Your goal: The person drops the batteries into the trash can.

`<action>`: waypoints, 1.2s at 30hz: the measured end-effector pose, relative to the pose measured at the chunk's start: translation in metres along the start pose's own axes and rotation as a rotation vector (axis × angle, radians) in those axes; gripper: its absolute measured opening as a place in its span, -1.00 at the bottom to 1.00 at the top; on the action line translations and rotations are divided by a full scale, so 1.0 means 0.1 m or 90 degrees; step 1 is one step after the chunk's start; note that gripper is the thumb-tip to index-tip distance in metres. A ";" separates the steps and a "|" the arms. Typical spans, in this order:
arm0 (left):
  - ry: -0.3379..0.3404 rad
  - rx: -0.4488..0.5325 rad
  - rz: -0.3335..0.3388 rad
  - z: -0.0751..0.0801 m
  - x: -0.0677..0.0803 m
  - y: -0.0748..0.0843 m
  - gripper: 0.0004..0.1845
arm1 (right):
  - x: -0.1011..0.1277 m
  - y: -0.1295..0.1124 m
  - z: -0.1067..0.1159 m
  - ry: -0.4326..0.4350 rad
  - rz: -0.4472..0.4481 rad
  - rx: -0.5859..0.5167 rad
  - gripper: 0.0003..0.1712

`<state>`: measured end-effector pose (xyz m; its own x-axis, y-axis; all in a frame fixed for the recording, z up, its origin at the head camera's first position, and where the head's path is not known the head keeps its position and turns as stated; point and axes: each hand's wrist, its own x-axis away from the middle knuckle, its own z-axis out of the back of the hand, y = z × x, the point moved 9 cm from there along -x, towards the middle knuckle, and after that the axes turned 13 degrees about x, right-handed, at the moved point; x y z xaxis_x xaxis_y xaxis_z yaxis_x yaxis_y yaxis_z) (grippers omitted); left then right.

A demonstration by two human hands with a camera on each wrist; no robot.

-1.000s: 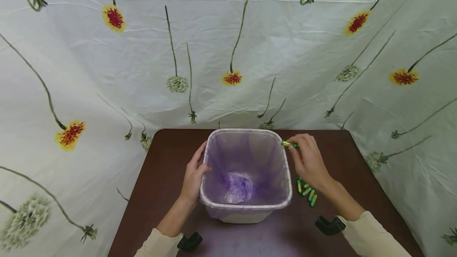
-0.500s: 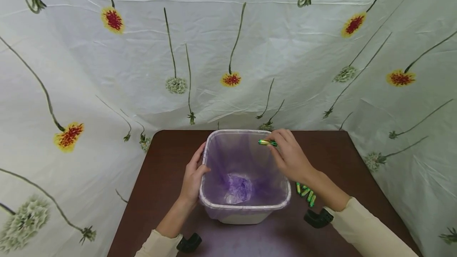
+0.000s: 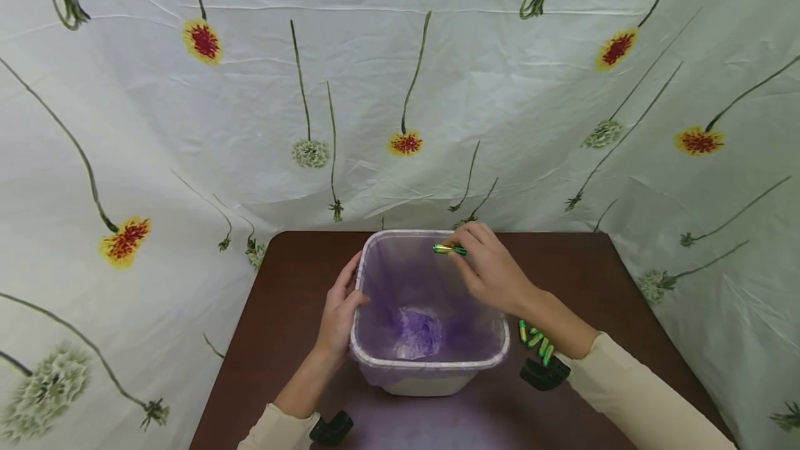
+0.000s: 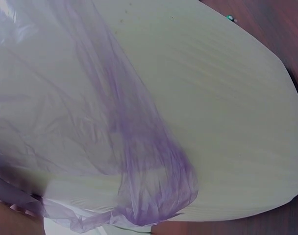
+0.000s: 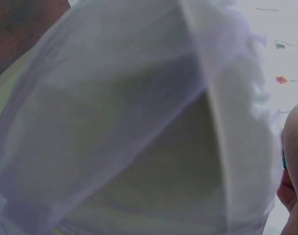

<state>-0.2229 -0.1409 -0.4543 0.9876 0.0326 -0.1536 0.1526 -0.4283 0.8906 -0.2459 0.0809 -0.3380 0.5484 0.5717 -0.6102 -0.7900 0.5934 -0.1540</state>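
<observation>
Right hand (image 3: 494, 271) pinches green battery (image 3: 448, 249) over open bin (image 3: 431, 363), near far rim. Left hand (image 3: 340, 307) grips bin's left rim, thumb hooked inside over purple liner (image 3: 419, 328). More batteries (image 3: 535, 340) lie on table (image 3: 281, 297) just right of bin

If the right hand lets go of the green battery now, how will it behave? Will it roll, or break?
The green battery, pinched by the right hand above the open bin, would probably drop straight in. Small and cylindrical, it would likely roll a little on the purple liner. It looks rigid, so breaking seems unlikely.
</observation>
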 end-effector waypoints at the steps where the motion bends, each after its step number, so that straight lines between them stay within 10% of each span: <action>1: -0.001 -0.001 0.000 0.00 0.00 0.00 -0.14 | -0.01 -0.01 -0.01 -0.001 0.002 0.000 -0.82; 36: -0.090 -0.053 0.032 0.06 0.00 0.04 -0.19 | -0.18 -0.08 -0.09 -0.009 0.019 0.036 -0.79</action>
<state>-0.2230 -0.1475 -0.4534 0.9800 -0.1164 -0.1612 0.1115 -0.3494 0.9303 -0.2522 0.0609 -0.3324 0.5291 0.5976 -0.6024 -0.7895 0.6069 -0.0914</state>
